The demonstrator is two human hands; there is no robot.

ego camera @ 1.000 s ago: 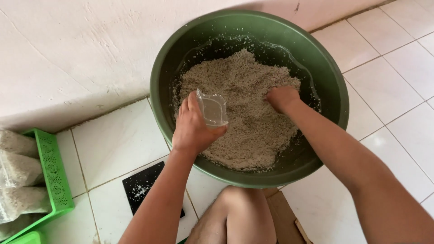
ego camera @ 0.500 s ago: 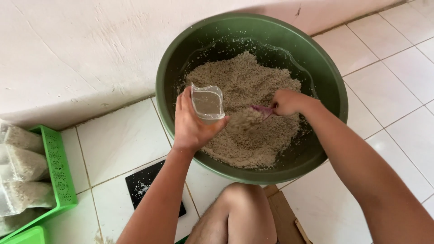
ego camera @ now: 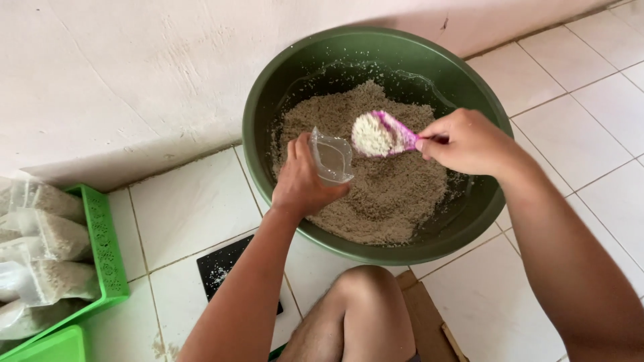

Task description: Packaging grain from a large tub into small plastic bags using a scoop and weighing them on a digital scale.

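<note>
Holding a heaped pink scoop (ego camera: 381,133) mid-frame, the right hand (ego camera: 469,141) pinches its handle; the left hand (ego camera: 305,179) has its grip pinching a small clear bag (ego camera: 333,158) over the green basin (ego camera: 282,74). The bag's mouth looks narrow, so grain could spill past it.

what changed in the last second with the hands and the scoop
The right hand came up out of the grain, where it was buried a second ago, and now holds a pink scoop heaped with grain beside the small clear bag. The left hand still holds that bag over the green basin. The green basket of filled bags stayed put.
</note>
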